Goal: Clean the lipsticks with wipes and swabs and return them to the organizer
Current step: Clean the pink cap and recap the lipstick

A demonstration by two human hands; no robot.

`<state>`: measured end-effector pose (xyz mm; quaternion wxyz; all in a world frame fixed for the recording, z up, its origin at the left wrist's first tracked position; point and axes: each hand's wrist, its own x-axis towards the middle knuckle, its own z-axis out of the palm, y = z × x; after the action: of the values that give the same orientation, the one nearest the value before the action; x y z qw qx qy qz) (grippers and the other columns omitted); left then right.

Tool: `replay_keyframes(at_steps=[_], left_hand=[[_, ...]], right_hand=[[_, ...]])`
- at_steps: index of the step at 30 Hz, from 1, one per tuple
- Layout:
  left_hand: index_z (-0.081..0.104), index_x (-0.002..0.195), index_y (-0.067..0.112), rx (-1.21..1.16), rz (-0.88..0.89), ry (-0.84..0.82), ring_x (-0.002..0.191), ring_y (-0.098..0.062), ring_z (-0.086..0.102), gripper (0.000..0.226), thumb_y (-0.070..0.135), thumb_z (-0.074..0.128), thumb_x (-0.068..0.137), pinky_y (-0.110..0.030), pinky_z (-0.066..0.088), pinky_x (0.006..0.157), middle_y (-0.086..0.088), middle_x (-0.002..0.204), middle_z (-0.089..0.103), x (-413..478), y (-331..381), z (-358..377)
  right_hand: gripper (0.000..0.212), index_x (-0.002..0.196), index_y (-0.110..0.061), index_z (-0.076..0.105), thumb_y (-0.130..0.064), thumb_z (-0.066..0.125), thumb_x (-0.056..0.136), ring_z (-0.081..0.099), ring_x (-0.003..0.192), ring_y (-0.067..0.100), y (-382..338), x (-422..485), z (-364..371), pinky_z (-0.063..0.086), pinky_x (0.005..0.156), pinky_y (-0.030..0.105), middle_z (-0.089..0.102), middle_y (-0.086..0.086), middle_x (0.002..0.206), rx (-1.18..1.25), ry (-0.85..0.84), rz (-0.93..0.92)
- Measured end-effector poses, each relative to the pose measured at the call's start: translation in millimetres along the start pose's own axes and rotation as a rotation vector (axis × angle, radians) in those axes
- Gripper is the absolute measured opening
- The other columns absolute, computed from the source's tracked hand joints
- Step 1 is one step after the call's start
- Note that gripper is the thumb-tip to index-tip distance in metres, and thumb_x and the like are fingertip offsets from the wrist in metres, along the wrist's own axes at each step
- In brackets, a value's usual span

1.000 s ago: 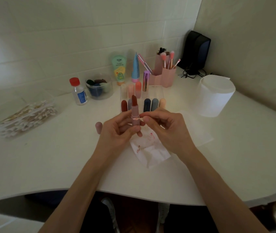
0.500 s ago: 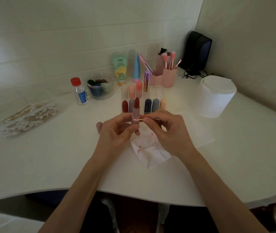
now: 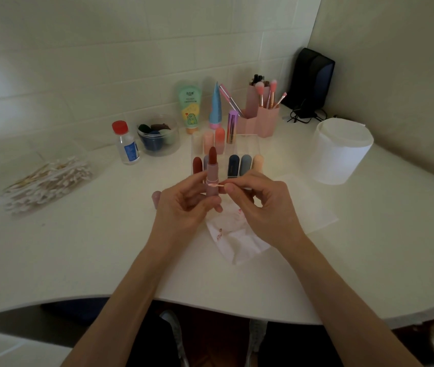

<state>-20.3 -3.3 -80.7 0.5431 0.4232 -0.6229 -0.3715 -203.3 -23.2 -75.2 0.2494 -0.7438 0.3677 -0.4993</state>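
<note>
left hand (image 3: 181,207) grips lipstick (image 3: 212,176) | right hand (image 3: 260,207) pinches swab (image 3: 217,185) | its shaft apparently mostly hidden

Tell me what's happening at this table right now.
A person is cleaning lipsticks at a white table. The left hand holds an uncapped pink lipstick upright, and the right hand pinches a cotton swab with its tip against the case. A stained wipe lies beneath the hands, a pink cap sits beside the left hand, and other lipsticks stand in the clear organizer behind.
</note>
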Motion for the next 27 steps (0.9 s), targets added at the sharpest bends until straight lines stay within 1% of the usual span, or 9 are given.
replay_keyframes(at_steps=[4,8,11,13,14,18,21,25,27], left_hand=[[0.055,0.115,-0.002,-0.067,-0.038,0.023,0.08,-0.026,0.075,0.027,-0.002,0.068,0.091,-0.021,0.048,0.064,-0.005,0.095,0.078,0.6,-2.2,-1.1],[0.061,0.116,0.002,-0.049,-0.017,-0.001,0.082,-0.024,0.072,0.021,-0.001,0.062,0.095,-0.03,0.047,0.058,-0.002,0.103,0.074,0.5,1.3,-0.2],[0.064,0.118,0.013,-0.032,-0.018,-0.017,0.09,-0.019,0.073,0.027,0.002,0.066,0.094,-0.024,0.054,0.073,0.004,0.108,0.072,0.1,3.2,0.8],[0.066,0.117,0.017,-0.041,-0.05,0.005,0.097,-0.017,0.074,0.032,0.002,0.071,0.089,-0.027,0.058,0.086,0.006,0.108,0.073,-0.4,2.4,0.7],[0.066,0.116,0.018,-0.028,-0.052,0.015,0.095,-0.017,0.074,0.032,0.003,0.072,0.089,-0.027,0.058,0.086,0.007,0.107,0.073,-0.2,1.6,0.3],[0.069,0.117,0.014,0.045,-0.011,0.011,0.077,-0.013,0.072,0.028,0.002,0.068,0.092,-0.016,0.049,0.069,0.008,0.098,0.075,0.5,0.0,-0.5],[0.069,0.119,0.013,0.026,0.018,-0.014,0.073,-0.016,0.068,0.028,0.0,0.064,0.094,-0.02,0.047,0.061,0.002,0.087,0.073,0.1,1.1,-0.2],[0.066,0.121,0.016,0.025,0.034,-0.057,0.074,-0.008,0.064,0.03,-0.002,0.058,0.098,-0.013,0.046,0.068,0.013,0.079,0.069,-1.0,1.4,0.7],[0.065,0.122,0.017,0.0,0.01,-0.076,0.075,-0.005,0.061,0.031,-0.002,0.055,0.1,-0.012,0.045,0.069,0.012,0.079,0.066,-1.3,1.0,0.0]], right_hand=[[0.015,0.109,-0.012,0.078,-0.013,0.068,0.097,0.059,0.073,0.022,-0.2,-0.3,-0.2,0.05,0.065,0.035,0.071,0.007,0.086,0.016,-0.005,-0.007],[0.017,0.11,-0.01,0.078,-0.012,0.068,0.097,0.057,0.072,0.016,-1.2,0.4,-1.0,0.046,0.065,0.022,0.069,0.002,0.084,0.006,-0.002,-0.003],[0.016,0.109,-0.009,0.078,-0.011,0.069,0.096,0.052,0.069,0.012,-2.6,0.4,-1.9,0.042,0.066,0.017,0.063,-0.006,0.079,-0.001,0.013,-0.023],[0.015,0.108,-0.009,0.078,-0.012,0.069,0.096,0.053,0.07,0.012,-3.4,-0.2,-0.8,0.042,0.067,0.016,0.063,-0.007,0.08,-0.024,0.005,-0.03],[0.015,0.107,-0.008,0.078,-0.013,0.069,0.096,0.053,0.07,0.012,-4.0,-0.6,-0.1,0.042,0.068,0.016,0.063,-0.007,0.08,-0.031,0.0,-0.031],[0.014,0.107,-0.011,0.078,-0.014,0.069,0.096,0.052,0.07,0.012,-6.7,-0.8,0.4,0.042,0.067,0.017,0.063,-0.005,0.08,-0.034,0.009,-0.038],[0.015,0.108,-0.01,0.078,-0.013,0.069,0.096,0.053,0.071,0.012,-6.3,-0.8,0.3,0.042,0.067,0.016,0.064,-0.005,0.081,-0.038,0.007,-0.03],[0.017,0.111,-0.011,0.078,-0.013,0.069,0.097,0.053,0.071,0.015,-6.2,-0.5,-0.5,0.043,0.066,0.018,0.065,-0.002,0.081,-0.054,0.001,-0.036],[0.016,0.109,-0.008,0.078,-0.012,0.069,0.096,0.052,0.07,0.013,-6.2,-0.7,-0.9,0.043,0.066,0.018,0.063,-0.005,0.079,-0.054,0.002,-0.039]])
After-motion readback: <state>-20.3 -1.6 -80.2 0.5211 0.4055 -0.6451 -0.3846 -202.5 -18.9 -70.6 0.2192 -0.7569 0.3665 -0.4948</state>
